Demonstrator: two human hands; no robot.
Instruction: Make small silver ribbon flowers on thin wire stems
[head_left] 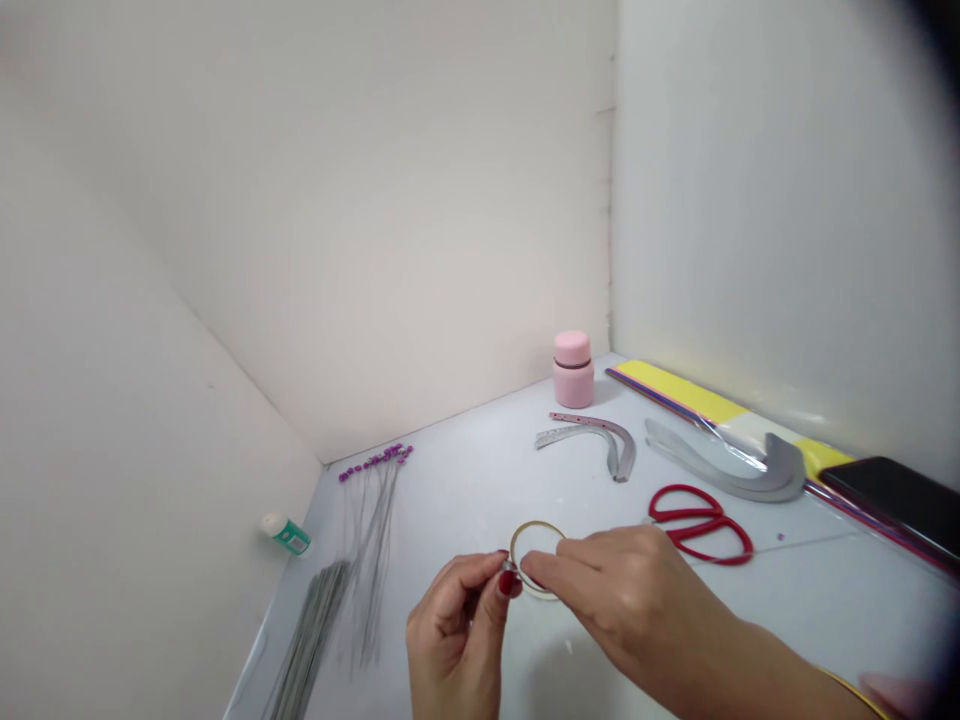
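My left hand (461,625) is closed, its thumb and forefinger pinching a tiny greyish piece (508,567) too small to name. Close against it, my right hand (622,580) has its fingers bent together, the fingertips meeting the left ones; what they grip is hidden. Just behind the fingertips is a thin ring with a golden upper edge and a pale lower edge (537,524), partly covered by my right fingers. Whether it is held or lies on the table, I cannot tell. Red-handled scissors (705,522) lie beyond my right hand.
To the left lie purple-tipped wire stems (379,520), a bundle of grey wires (311,635) and a glue stick (286,533). At the back are a pink jar (573,370), curved strips (622,450), a curled grey strip (750,485), yellow packaged sheets (675,388) and a black phone (896,505).
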